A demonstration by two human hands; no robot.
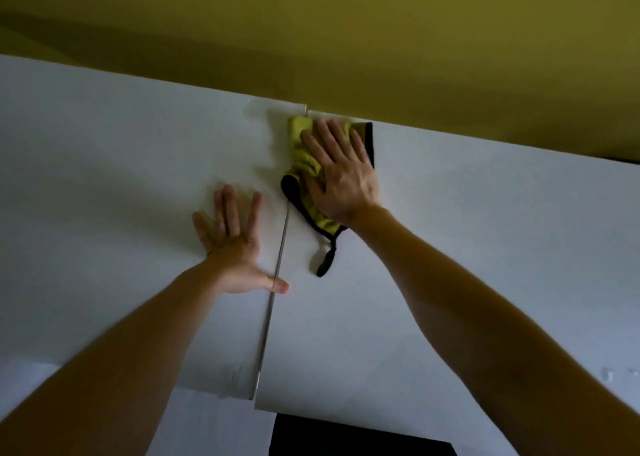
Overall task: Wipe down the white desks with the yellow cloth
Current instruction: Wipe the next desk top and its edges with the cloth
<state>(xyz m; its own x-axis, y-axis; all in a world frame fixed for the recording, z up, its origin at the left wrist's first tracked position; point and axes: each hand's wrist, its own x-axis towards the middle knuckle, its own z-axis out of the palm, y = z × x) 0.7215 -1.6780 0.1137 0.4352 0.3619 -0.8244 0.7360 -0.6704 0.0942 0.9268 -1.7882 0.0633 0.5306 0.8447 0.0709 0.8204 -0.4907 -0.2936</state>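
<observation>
Fingers (329,137) of your right hand (343,178) lie straight and close together, pressed flat on the cloth (300,133), palm down, with the arm stretched forward from the lower right. Your left hand (235,244) rests palm-down on the left surface (104,178). Its fingers (227,206) are straight and spread wide, holding nothing. The thumb sticks out sideways and its tip lies across the seam (281,248) between the two white tops.

The cloth is yellow with a black trim (370,144) and lies crumpled under your right hand. It sits on the right surface (485,230) just beside the seam, up at the far edge where the wall (346,40) begins. Its left side bunches into folds by your index finger. A black loop (327,261) trails from its near corner toward you and lies loose on the white top. Both surfaces are plain white and butt together along the seam.
</observation>
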